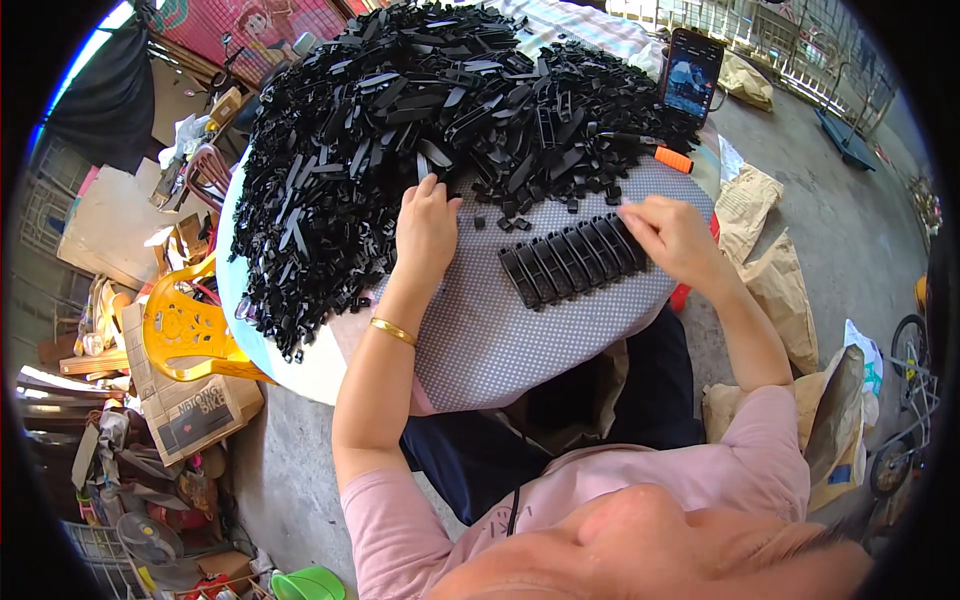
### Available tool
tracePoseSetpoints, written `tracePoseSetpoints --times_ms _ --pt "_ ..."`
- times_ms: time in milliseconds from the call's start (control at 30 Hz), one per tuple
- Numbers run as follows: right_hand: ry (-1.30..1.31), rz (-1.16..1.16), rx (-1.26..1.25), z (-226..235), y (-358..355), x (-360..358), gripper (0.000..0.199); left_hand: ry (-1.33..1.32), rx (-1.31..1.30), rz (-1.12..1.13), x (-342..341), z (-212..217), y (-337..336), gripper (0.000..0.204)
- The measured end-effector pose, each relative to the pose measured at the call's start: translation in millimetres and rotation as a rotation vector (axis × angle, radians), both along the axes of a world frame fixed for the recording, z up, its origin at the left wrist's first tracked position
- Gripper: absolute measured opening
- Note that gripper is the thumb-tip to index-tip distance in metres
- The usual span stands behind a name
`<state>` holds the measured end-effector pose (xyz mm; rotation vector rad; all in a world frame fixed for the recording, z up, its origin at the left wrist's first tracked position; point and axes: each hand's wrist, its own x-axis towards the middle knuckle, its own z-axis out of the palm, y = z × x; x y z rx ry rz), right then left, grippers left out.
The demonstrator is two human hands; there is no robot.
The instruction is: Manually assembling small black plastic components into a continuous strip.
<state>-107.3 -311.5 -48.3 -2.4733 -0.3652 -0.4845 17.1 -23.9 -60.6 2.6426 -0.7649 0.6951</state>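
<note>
1. Pile of black parts [330,120]: far on the table [480,360], probably for easy reach.
2. Left hand [428,230]: at its near edge; grip unclear.
3. Row of black parts [575,262]: nearer, right, seemingly aligned for handling.
4. Right hand [670,235]: curled at its right end; can't tell whether grasping.

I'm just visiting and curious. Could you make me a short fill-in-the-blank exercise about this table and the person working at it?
1. The left hand is at the edge of a big pile of small parts, nearly all coloured ____.
2. The right hand is at the ____ end of the neat row of pieces.
3. The bangle is on the person's ____ wrist.
4. The short, bright cylinder beside the pile is ____.

Missing words: black; right; left; orange.
</note>
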Motion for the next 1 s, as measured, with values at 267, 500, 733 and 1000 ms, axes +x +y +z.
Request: tracePoseSetpoints --times_ms 267,500,733,1000 --pt "-0.043 -0.187 -0.154 -15.0 -12.0 47.5 0.014 0.097 -0.033 0.039 -5.6 8.6 -0.6 0.013" --pt "0.396 0.52 0.986 39.2 36.5 10.1 0.013 -0.062 0.022 0.14 -2.8 -2.4 3.2 0.024" --pt "0.82 1.458 1.698 82.1 102.0 -64.4 0.015 -0.016 -0.079 0.132 -5.0 -1.3 5.4 0.027" --pt "0.851 1.687 1.605 58.2 120.6 -67.5 0.011 0.066 -0.397 0.107 -6.6 8.4 10.1 0.03"
